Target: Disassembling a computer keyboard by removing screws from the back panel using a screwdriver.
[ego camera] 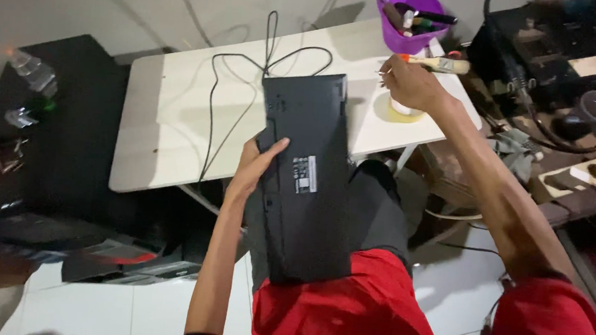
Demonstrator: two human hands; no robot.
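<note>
An electronics repair workshop in a dim room: a small white table (175, 108) on a tiled floor, a purple tub of tools (410, 17), a black bench station with hoses (534, 51), and scattered cables and parts.

A purple cup (410, 17) of tools, a tape roll (403, 110) and a clear bottle (33, 70) sit nearby.

Red short sleeves, red shirt front, black trousers, 2 bare forearms
</note>
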